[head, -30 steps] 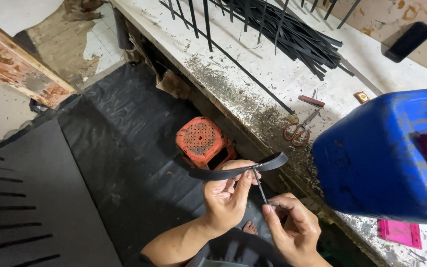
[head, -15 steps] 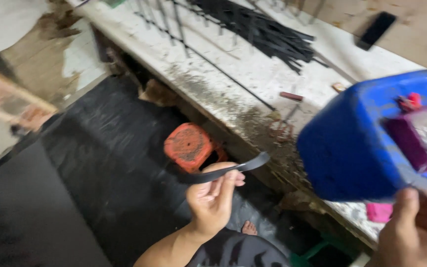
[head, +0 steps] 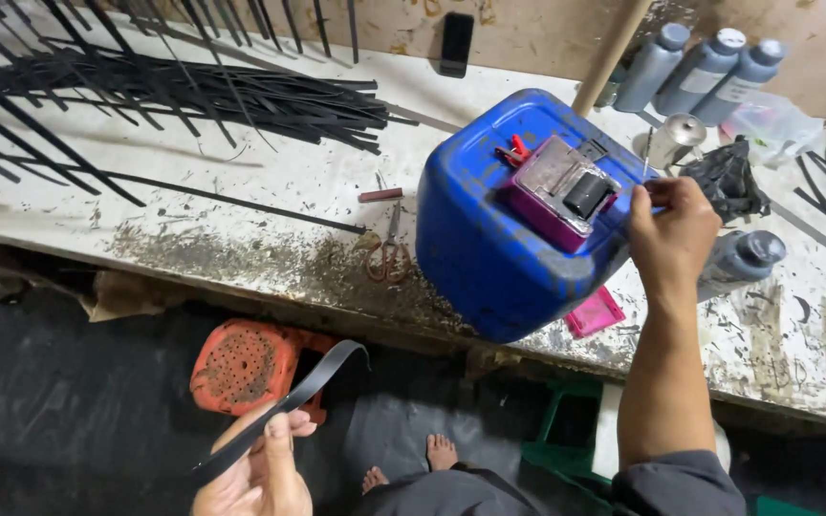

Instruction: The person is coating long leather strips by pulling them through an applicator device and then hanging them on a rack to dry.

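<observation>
Holding a black strip (head: 284, 406) low and near, the left hand (head: 252, 473) has its fingers (head: 276, 449) closed around the strip's lower part. The strip curves up and to the right, over an orange stool (head: 246, 363) on the dark floor.

The right hand (head: 673, 234) is up at the table (head: 241, 182). It reaches beside a big blue jug (head: 489, 239) lying on its side, with a purple box (head: 561, 191) on top of it. The fingers of this hand are curled in, and they may pinch something small and thin, but I cannot tell for sure.

It looks like the person is getting a tool or small part from the table while keeping the strip ready. Next, the right hand would need to come back down to the strip and meet it gently.

Scissors (head: 389, 253) lie just left of the jug. A pile of black strips (head: 241, 91) lies far left. Grey bottles (head: 700, 67) stand far right.
</observation>
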